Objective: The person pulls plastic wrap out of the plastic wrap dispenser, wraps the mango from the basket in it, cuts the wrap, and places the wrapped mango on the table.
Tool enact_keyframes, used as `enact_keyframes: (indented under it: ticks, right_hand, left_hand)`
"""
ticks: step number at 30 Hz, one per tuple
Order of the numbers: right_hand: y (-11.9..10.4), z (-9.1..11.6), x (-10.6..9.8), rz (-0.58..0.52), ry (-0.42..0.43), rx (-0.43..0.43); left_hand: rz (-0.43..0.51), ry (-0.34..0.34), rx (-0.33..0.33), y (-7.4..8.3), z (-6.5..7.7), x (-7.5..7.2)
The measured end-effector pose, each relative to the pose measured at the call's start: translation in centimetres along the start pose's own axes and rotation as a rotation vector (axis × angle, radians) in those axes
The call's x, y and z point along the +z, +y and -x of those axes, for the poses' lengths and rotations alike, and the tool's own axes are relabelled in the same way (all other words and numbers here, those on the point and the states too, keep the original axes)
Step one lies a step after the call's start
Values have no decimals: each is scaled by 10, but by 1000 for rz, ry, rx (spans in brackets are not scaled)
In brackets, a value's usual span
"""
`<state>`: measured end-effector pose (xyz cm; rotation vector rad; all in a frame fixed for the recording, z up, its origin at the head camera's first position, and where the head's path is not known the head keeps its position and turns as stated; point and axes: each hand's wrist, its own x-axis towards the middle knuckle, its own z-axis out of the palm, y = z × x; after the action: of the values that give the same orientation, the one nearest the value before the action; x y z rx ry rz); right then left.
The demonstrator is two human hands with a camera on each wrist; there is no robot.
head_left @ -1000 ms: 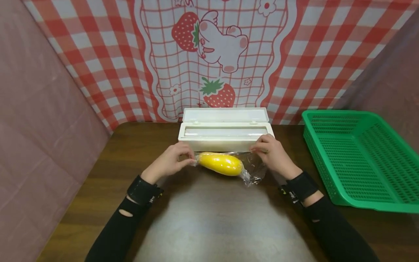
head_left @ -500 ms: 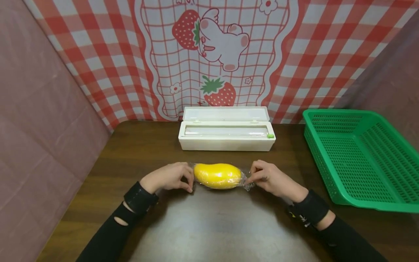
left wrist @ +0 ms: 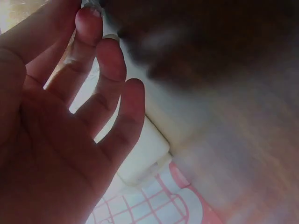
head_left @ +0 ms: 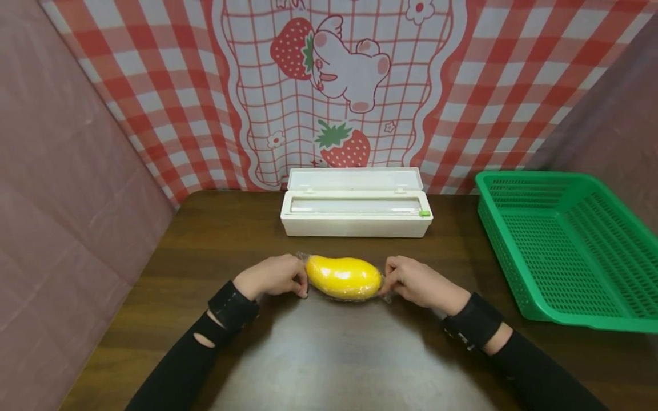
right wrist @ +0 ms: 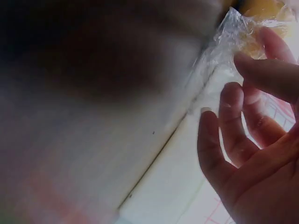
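Note:
A yellow mango [head_left: 343, 278] wrapped in clear plastic wrap lies crosswise in front of the white box. At its left end my left hand [head_left: 275, 275] pinches the gathered wrap between thumb and fingers. My right hand [head_left: 424, 283] pinches the twisted wrap at the other end. In the left wrist view, a bit of plastic wrap [left wrist: 91, 3] shows at the fingertips, and the other fingers are loosely bent. Crinkled plastic wrap [right wrist: 229, 35] spreads from the thumb and index finger in the right wrist view.
Behind the mango stands a white wrap dispenser box [head_left: 354, 228], its lid [head_left: 354, 179] raised and a green slider [head_left: 424, 213] at its right end. A green plastic basket [head_left: 537, 305] sits on the right of the wooden table [head_left: 329, 359]. A red checked cloth [head_left: 169, 97] hangs behind.
The mango has come away from the box, toward me. My right hand has left the box's right end for the wrap's right end. My left hand has moved nearer along with the mango.

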<state>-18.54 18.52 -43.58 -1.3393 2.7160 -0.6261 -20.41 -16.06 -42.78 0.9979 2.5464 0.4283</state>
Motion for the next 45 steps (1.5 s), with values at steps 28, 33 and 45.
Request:
enact_keyframes:
  ticks: [28, 33, 45]
  right_hand:
    - [7, 0, -11, -137, 42, 19]
    - [6, 1, -10, -102, 49, 1]
    - [-19, -15, -33, -4, 311, 11]
  left_hand:
    - [-18, 206, 128, 37, -41, -6]
    - [36, 117, 145, 45, -48, 6]
    - [-74, 120, 26, 53, -50, 17]
